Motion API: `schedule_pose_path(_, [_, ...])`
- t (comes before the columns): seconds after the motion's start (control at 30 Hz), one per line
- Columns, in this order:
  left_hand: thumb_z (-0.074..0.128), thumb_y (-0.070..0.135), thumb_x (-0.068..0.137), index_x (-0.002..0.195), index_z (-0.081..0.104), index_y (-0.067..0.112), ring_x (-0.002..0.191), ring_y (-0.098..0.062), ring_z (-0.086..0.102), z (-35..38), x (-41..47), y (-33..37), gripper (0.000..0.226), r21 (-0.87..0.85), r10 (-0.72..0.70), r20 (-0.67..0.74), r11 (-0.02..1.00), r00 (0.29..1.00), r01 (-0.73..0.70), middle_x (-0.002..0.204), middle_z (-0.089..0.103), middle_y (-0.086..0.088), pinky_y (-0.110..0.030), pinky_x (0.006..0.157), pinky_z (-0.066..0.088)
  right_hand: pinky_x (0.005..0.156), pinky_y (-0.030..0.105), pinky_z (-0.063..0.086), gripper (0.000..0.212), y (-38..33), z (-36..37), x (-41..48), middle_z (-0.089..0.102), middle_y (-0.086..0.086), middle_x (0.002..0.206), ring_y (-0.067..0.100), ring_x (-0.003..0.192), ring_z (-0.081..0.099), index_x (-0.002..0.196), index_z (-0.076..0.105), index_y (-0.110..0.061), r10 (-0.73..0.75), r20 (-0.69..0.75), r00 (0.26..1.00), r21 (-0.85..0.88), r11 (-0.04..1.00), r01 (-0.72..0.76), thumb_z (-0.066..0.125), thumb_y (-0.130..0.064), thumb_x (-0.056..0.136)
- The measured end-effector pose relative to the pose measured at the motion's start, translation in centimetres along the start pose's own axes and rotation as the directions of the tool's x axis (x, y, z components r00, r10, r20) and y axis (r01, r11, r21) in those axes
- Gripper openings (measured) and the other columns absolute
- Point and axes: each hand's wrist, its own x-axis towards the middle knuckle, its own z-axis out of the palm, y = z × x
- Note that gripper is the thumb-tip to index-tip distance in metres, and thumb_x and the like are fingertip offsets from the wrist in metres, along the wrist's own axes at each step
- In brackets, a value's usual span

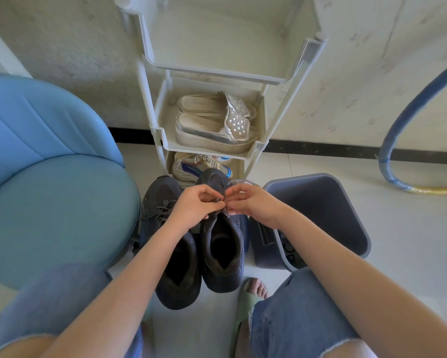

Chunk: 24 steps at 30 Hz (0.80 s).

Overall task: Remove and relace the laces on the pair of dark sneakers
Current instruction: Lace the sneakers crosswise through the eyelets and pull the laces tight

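Presently left hand (191,205) and right hand (253,202) pinch the dark woven lace (218,200) on the dark fabric sneaker (225,276), six o'clock of the white plastic rack (259,148); likely unlacing, next eyelet needs slack.

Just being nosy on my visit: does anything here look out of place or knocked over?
Nothing looks spilled or broken. Only the grey bin right of the dark sneakers seems tipped over, its mouth facing the camera, though the wide lens may exaggerate that.
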Motion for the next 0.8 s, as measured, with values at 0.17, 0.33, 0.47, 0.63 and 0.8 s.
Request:
schedule_pose_path(0.17, [0.072,0.01,0.08,0.083,0.06,0.022,0.075,-0.025,0.069,0.0,0.1,-0.5,0.017,0.112,0.071,0.057,0.991,0.996,-0.077,0.086,0.071,-0.001,-0.037,0.063,0.059,0.078,0.023,0.055,0.02,0.3,-0.1,0.9,0.066,0.009,0.091,0.015,0.08,0.064,0.108,0.059,-0.003,0.057,0.094,0.994,0.059,0.996,-0.062,0.053,0.007,0.092])
schedule_pose_path(0.33, [0.072,0.014,0.077,0.084,0.056,0.022,0.062,-0.017,0.067,0.2,-0.5,0.0,0.019,0.223,0.163,-0.005,0.962,0.987,-0.158,0.074,0.067,0.002,-0.04,0.071,0.058,0.069,0.016,0.055,0.013,0.5,0.1,1.4,0.065,0.005,0.071,0.012,0.066,0.061,0.086,0.065,-0.001,0.042,0.045,0.998,-0.071,0.997,-0.039,0.055,0.005,0.091])
schedule_pose_path(0.47, [0.069,0.015,0.079,0.098,0.058,0.02,0.078,-0.013,0.062,0.9,-1.2,0.1,0.022,0.553,0.361,-0.094,0.794,0.928,-0.252,0.086,0.066,0.008,-0.032,0.072,0.05,0.071,0.017,0.056,0.01,0.5,0.5,1.6,0.065,0.008,0.076,0.011,0.067,0.062,0.096,0.065,0.004,-0.001,-0.019,1.0,-0.235,0.972,-0.004,0.058,-0.001,0.092])
schedule_pose_path(0.63, [0.07,0.012,0.079,0.093,0.061,0.01,0.081,-0.021,0.062,2.5,-1.4,-1.1,0.017,0.673,0.532,-0.121,0.665,0.838,-0.324,0.089,0.065,-0.002,-0.022,0.065,0.037,0.07,0.017,0.056,0.005,0.3,0.4,1.0,0.066,0.009,0.078,0.008,0.066,0.066,0.092,0.06,0.0,-0.018,0.011,1.0,-0.2,0.98,0.02,0.055,0.001,0.093])
schedule_pose_path(0.8, [0.07,0.003,0.079,0.092,0.069,0.01,0.085,-0.011,0.059,2.5,-1.1,-1.0,0.014,0.478,0.539,-0.163,0.776,0.826,-0.412,0.095,0.059,0.0,-0.018,0.076,0.045,0.072,0.025,0.057,0.025,0.9,-0.7,0.7,0.063,0.014,0.084,0.02,0.075,0.062,0.115,0.054,-0.002,0.041,0.077,0.996,0.0,0.999,-0.041,0.048,0.008,0.093])
